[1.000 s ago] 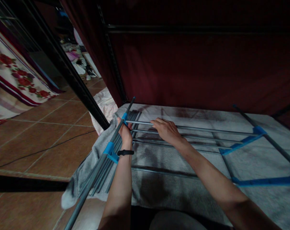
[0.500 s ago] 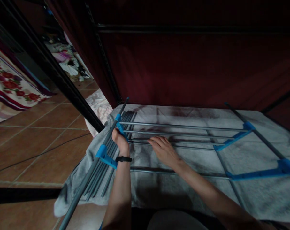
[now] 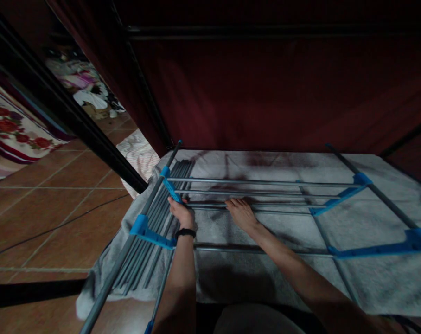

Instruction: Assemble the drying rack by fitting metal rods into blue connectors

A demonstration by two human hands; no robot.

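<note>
A partly assembled clothes drying rack of grey tubes and blue plastic brackets lies before me. My left hand (image 3: pixel 181 212), with a black band at its wrist, is closed around the lower end of the upper left blue bracket (image 3: pixel 171 189), where a rod meets it. To its right, my right hand (image 3: pixel 241 214) is closed on a thin metal rod (image 3: pixel 283 205), its fingers curled over the top. Other rods (image 3: pixel 266 183) run across to the upper right bracket (image 3: pixel 341 197). Nearer me are the lower left bracket (image 3: pixel 153 234) and lower right bracket (image 3: pixel 380 250).
Several loose grey rods (image 3: pixel 141 264) lie under the rack's left side on a grey blanket (image 3: pixel 238 273). Dark red fabric (image 3: pixel 266 93) hangs behind. A black post (image 3: pixel 92 130) slants at left over the tiled floor (image 3: pixel 54 208), where a cable (image 3: pixel 64 225) runs.
My left hand has slid down the upper left bracket to its lower end. My right hand has moved slightly right along the rod. The view has shifted a little.
</note>
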